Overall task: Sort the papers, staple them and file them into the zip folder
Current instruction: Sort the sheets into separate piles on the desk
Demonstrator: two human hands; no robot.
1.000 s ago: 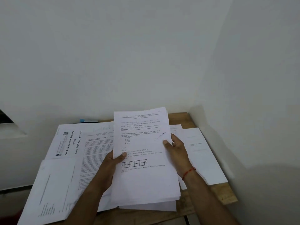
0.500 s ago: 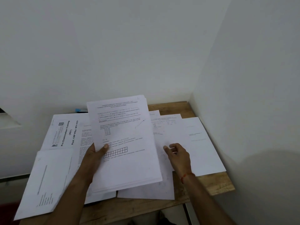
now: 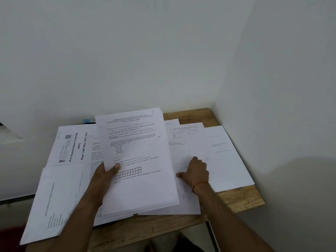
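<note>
My left hand (image 3: pixel 103 176) grips a thick stack of printed papers (image 3: pixel 140 186) by its left edge, thumb on the top sheet, and holds it tilted over the wooden table (image 3: pixel 240 199). My right hand (image 3: pixel 195 170) rests with curled fingers on a loose sheet (image 3: pixel 183 151) lying to the right of the stack; whether it pinches that sheet I cannot tell. More sheets (image 3: pixel 223 155) are spread further right. A "Pre Examination Training" cover page (image 3: pixel 72 146) and another page (image 3: pixel 52 202) lie on the left. No stapler or zip folder is visible.
The small table sits in a corner, with white walls behind and on the right. A blue object (image 3: pixel 86 121) peeks out behind the papers at the back. The left pages overhang the table's front-left edge.
My right hand let go of the stack and came down onto the loose sheets at the right. My left hand carried the stack a little to the left, uncovering those sheets.
</note>
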